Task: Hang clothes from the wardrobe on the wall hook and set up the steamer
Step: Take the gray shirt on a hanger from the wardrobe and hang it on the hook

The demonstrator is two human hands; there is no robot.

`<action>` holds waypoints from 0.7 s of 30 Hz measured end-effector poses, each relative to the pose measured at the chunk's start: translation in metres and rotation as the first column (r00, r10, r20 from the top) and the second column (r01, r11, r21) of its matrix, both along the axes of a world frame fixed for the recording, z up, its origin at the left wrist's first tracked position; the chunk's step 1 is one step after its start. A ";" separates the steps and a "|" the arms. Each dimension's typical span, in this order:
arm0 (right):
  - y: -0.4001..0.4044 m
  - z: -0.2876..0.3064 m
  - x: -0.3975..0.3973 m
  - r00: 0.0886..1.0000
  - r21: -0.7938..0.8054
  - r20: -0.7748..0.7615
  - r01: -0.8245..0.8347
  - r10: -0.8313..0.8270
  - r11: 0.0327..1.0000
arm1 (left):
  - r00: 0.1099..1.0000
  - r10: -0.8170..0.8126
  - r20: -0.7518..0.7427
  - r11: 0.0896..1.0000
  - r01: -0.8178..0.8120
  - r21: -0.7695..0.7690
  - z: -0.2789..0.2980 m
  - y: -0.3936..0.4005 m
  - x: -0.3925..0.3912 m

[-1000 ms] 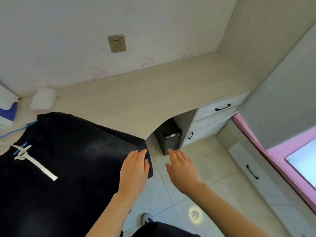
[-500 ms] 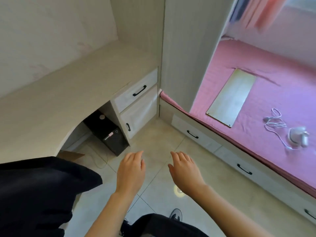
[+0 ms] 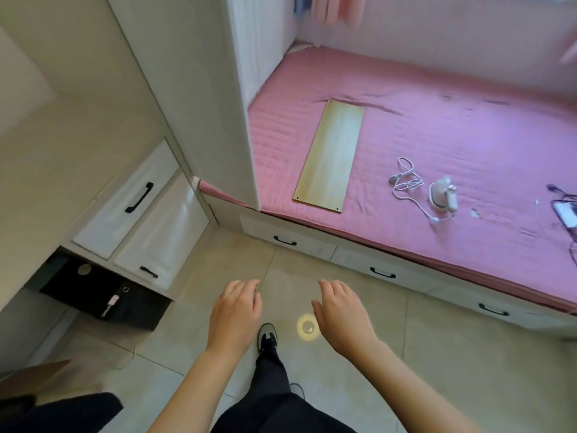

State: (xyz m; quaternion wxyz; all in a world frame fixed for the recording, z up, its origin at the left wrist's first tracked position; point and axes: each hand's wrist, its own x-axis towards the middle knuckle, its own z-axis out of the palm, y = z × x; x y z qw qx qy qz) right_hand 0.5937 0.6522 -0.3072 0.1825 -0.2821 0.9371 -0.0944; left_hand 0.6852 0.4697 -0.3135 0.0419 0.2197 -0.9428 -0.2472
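A small white handheld steamer lies on the pink bed at the right, its white cord coiled beside it. My left hand and my right hand hover palm-down over the tiled floor, fingers relaxed and holding nothing. A dark garment shows only as an edge at the bottom left. The tall white wardrobe stands between the desk and the bed. No wall hook is in view.
A light wooden board lies on the bed. A phone with cables sits at the bed's right edge. Drawers with black handles sit under the desk, a black computer case below it. Bed-base drawers line the floor.
The view has swung right, from the desk and the dark garment to the bed and steamer. Both hands stay held out in front, empty.
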 end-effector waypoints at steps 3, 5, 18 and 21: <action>0.001 -0.003 -0.033 0.999 0.019 -0.005 0.046 -0.046 0.999 | 0.998 -0.060 0.004 0.998 0.060 0.009 -0.001 -0.001 -0.041; -0.002 -0.006 -0.058 0.997 0.034 -0.014 0.070 -0.070 0.997 | 0.995 -0.095 -0.007 0.995 0.095 0.013 -0.002 -0.006 -0.072; -0.068 0.005 -0.230 0.985 0.032 -0.080 0.158 -0.155 0.987 | 0.962 -0.272 -0.019 0.956 0.268 -0.119 0.000 -0.083 -0.273; -0.083 0.006 -0.265 0.985 0.021 -0.078 0.154 -0.152 0.988 | 0.961 -0.275 -0.001 0.952 0.273 -0.141 0.001 -0.099 -0.310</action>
